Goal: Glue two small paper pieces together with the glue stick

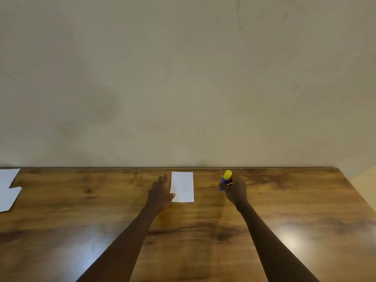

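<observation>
Right hand [236,192] gripped yellow-capped blue glue stick [226,178], label unreadable, at 3 o'clock of paper piece [182,186]. Left hand [160,193] lay flat, fingers [164,180] straight, thumb touching its 9 o'clock edge.

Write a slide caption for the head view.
Right hand grips the glue stick; left hand rests at the edge of a white paper piece on a wooden table.
</observation>
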